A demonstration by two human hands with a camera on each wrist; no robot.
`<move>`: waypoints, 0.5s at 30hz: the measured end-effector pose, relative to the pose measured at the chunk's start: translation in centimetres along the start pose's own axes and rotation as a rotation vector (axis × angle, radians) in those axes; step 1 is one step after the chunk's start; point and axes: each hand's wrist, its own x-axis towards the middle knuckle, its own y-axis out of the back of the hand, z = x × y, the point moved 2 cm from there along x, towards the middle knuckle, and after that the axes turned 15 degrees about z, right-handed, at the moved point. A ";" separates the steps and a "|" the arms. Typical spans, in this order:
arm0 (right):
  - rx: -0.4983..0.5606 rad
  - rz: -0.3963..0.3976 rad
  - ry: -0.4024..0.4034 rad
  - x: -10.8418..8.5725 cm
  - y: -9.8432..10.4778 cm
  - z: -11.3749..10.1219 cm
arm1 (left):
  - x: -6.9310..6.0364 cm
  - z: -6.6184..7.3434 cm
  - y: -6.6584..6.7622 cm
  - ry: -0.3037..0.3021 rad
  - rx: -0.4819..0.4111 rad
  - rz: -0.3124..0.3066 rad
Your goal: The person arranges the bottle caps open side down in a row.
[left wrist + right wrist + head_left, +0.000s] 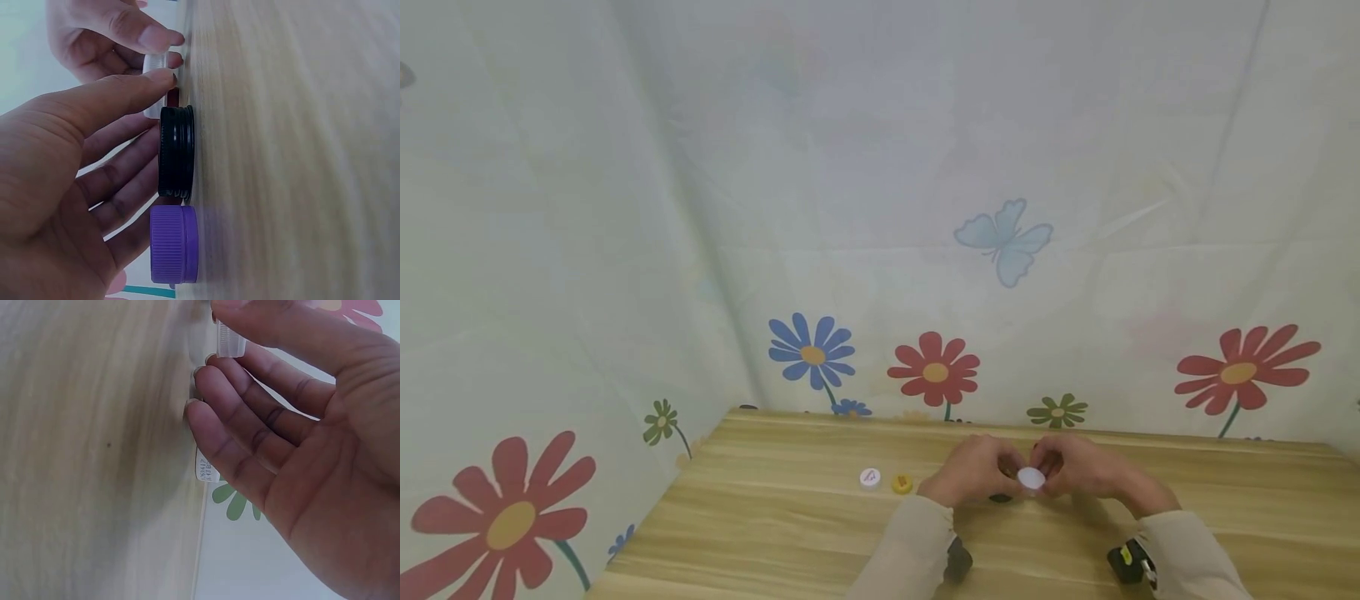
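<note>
A white ribbed bottle cap (1031, 477) is pinched between both hands, low over the wooden table. My left hand (973, 471) has its thumb on the cap's near side in the left wrist view, the other fingers behind. My right hand (1078, 468) grips the cap from the other side with thumb and fingers; its lower fingers reach towards the tabletop in the right wrist view. A small dark red patch (173, 97) shows beside the white cap, mostly hidden. Close to the left fingers stand a black threaded lid (177, 152) and a purple ribbed cap (174, 244).
Left of the hands, a white cap with red print (869, 477) and a yellow cap (902, 483) lie on the table (775, 517). A white piece with printed characters (206, 467) stands beyond the right fingers. Flowered cloth (865, 167) hangs behind the table.
</note>
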 end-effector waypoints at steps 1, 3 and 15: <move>-0.010 -0.003 -0.003 0.0 0.0 0.0 | 0.0 0.0 0.0 -0.002 0.009 -0.003; -0.027 -0.010 -0.010 0.0 -0.1 0.1 | 0.1 0.0 -0.1 -0.005 0.028 -0.007; -0.012 -0.008 0.000 -0.2 -0.5 0.1 | -0.1 0.4 -0.3 0.001 0.097 -0.011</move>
